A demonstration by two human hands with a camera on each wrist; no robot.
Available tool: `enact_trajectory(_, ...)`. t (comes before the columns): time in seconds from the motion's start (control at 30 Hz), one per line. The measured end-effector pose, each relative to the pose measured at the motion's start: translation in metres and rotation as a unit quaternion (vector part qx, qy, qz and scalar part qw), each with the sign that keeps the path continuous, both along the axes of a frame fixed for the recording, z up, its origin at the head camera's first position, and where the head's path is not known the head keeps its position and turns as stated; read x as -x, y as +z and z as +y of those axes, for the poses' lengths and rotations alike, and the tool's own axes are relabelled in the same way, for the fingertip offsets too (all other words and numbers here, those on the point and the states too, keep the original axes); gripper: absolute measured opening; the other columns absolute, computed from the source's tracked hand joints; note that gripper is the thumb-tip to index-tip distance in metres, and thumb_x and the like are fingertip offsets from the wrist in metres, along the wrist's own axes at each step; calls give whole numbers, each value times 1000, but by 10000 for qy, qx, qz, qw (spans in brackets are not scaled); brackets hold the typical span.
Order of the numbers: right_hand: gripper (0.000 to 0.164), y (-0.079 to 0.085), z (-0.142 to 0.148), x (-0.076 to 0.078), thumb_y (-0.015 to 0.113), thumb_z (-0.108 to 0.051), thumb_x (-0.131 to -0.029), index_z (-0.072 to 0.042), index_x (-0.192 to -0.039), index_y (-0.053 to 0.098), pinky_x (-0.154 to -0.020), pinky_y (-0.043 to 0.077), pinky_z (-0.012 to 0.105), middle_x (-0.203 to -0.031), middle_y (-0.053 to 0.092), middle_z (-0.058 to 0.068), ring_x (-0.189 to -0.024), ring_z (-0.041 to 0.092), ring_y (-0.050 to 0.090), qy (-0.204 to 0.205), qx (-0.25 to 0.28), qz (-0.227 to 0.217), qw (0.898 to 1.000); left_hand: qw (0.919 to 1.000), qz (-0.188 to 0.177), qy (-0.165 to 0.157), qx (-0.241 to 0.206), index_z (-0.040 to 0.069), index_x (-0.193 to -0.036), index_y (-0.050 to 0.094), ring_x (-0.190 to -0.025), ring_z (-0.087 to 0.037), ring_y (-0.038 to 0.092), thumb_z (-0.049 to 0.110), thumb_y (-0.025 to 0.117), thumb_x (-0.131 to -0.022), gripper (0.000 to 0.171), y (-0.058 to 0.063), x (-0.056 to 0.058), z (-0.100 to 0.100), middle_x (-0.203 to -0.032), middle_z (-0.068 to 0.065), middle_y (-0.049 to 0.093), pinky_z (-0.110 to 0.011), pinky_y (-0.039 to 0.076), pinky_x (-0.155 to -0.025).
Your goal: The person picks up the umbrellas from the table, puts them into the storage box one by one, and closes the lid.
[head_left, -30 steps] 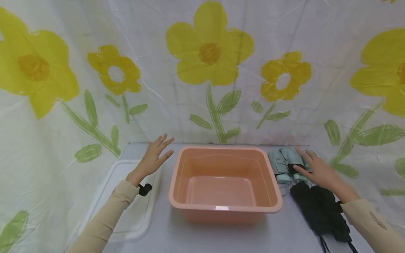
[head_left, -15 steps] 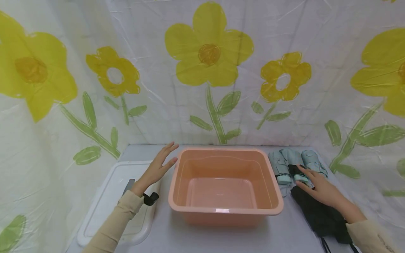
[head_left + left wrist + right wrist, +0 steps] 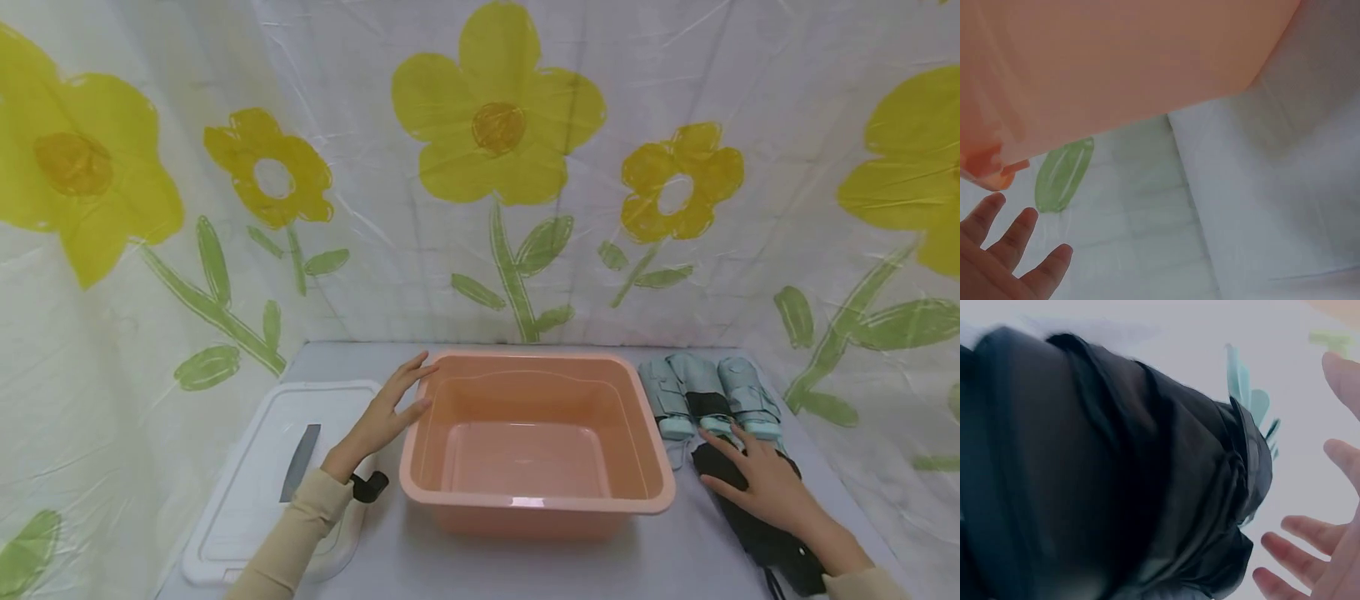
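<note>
A peach plastic basin (image 3: 525, 504) stands in the middle of the table. At its left rim is my left hand (image 3: 386, 417), fingers extended; in the left wrist view the fingertips (image 3: 1022, 222) appear just off the rim. My right hand (image 3: 768, 487) hovers with spread fingers over the black folded umbrellas (image 3: 772, 546), partly hiding them. The right wrist view has the black fabric (image 3: 1147, 469) large and close, with the fingers (image 3: 1294, 550) beside it, gripping nothing. Three pale teal folded umbrellas (image 3: 697, 375) lie side by side behind; the middle one has a black band.
A flat white lid (image 3: 240, 483) with a grey handle (image 3: 302, 462) lies on the left, partly under my left forearm. The white tabletop (image 3: 480, 571) ends against a curtain (image 3: 360, 283) printed with yellow flowers.
My left hand has moved right and slightly down to the basin's rim. My right hand has come back from the teal umbrellas over the black ones, uncovering the rightmost teal umbrella.
</note>
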State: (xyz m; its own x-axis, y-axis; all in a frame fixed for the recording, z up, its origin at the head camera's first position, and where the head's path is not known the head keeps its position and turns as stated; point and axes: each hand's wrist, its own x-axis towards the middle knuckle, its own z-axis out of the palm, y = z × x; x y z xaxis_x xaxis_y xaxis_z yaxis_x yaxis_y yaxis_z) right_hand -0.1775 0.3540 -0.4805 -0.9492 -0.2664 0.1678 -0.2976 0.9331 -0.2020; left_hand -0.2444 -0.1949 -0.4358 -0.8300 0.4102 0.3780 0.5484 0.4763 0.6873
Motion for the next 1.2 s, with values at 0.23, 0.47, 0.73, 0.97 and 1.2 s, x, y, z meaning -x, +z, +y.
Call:
enact_trajectory(0.23, 71, -6, -5, -8, 67, -51, -78, -22, -138, 44, -62, 42, 63, -132, 37, 31, -103, 55, 45, -100, 48, -220, 9997, 9993, 67, -204, -321, -3, -134, 44, -136, -43, 21, 5, 53, -91, 44, 17, -15, 9, -149, -23, 22, -68, 23, -98)
enact_trajectory(0.47, 72, -13, -5, -13, 68, -53, -75, -23, -136, 44, -55, 43, 58, -132, 35, 35, -103, 58, 43, -238, -208, -415, 9986, 9975, 114, -396, -575, -5, -135, 41, -138, -43, 14, 1, 46, -93, 43, 9, -13, 10, -151, -22, 18, -68, 19, -100)
enact_trajectory(0.73, 74, -19, -9, -20, 77, -41, -68, -18, -131, 47, -58, 44, 61, -129, 35, 37, -96, 61, 43, -469, -514, -343, 9970, 9958, 66, -489, -767, -6, -135, 40, -138, -43, 11, 1, 42, -94, 42, 0, -13, 12, -152, -21, 15, -68, 18, -101)
enact_trajectory(0.97, 74, -26, -10, -16, 83, -26, -63, -15, -128, 49, -50, 45, 52, -128, 34, 36, -92, 57, 44, -488, -775, -153, 9957, 9947, 121, -471, -903, -7, -134, 41, -138, -45, 12, -4, 40, -93, 42, 2, -14, 13, -151, -23, 15, -66, 19, -101)
enact_trajectory(1.2, 69, -29, -16, -14, 81, -12, -60, -13, -123, 55, -43, 40, 40, -125, 36, 33, -79, 47, 44, -675, -1084, 65, 9918, 9945, 88, -493, -920, -8, -134, 41, -138, -44, 12, -3, 38, -94, 41, 2, -13, 14, -150, -27, 14, -65, 24, -100)
